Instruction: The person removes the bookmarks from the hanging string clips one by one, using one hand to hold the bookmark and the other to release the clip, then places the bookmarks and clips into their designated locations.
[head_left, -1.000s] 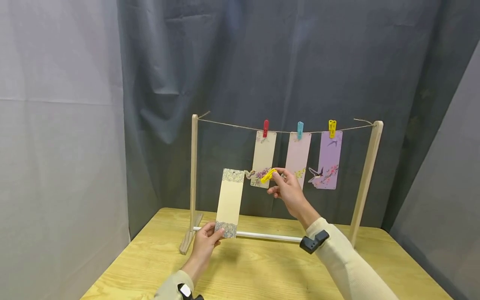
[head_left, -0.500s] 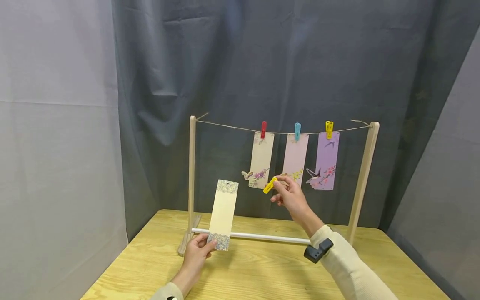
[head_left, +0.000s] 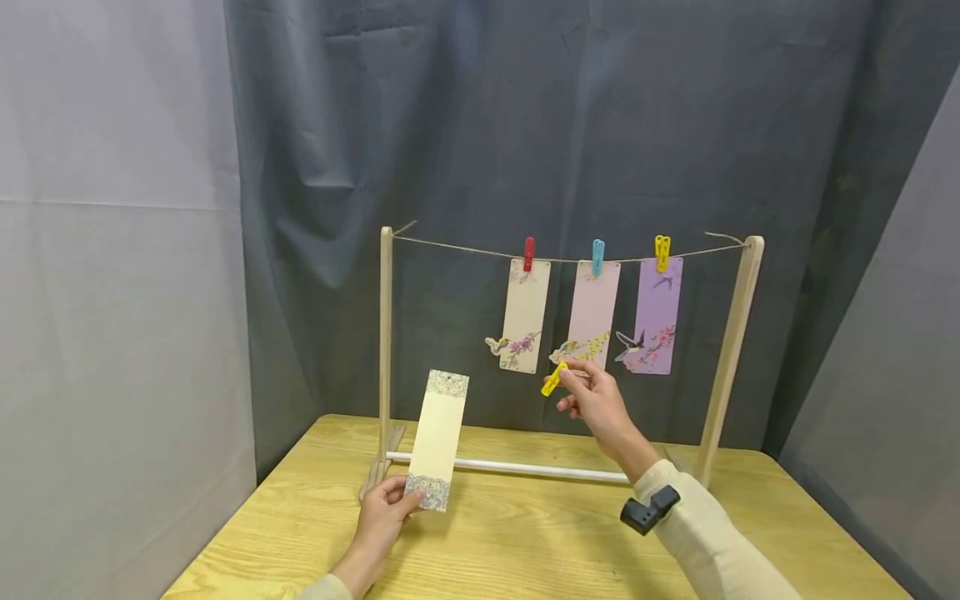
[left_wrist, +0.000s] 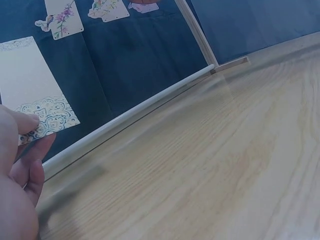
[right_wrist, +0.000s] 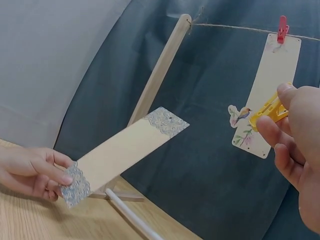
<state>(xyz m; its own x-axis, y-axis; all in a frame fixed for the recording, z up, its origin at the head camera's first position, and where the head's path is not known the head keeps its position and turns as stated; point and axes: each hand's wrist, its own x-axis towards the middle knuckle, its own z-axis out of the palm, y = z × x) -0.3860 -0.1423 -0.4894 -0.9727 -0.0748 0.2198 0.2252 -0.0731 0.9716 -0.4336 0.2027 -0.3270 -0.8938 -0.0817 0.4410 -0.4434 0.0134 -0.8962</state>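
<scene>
Between thumb and fingers, my left hand pinches the lower end of a cream bookmark with blue lace-patterned ends. The bookmark tilts a little, its punched hole at the top. My right hand holds a yellow clothespin by thumb and fingertips, to the right of the bookmark and apart from it. Beyond my hands a string carries a cream bird bookmark under a red clothespin, a pink one under a blue clothespin, and a purple one under another yellow clothespin.
Two wooden posts, the left post and the right post, hold the string. A white rod joins them low down, above the wooden table. A dark curtain hangs behind.
My left hand has lowered the lace bookmark and drawn it left, away from the string. My right hand has moved slightly right and down with the yellow clothespin.
</scene>
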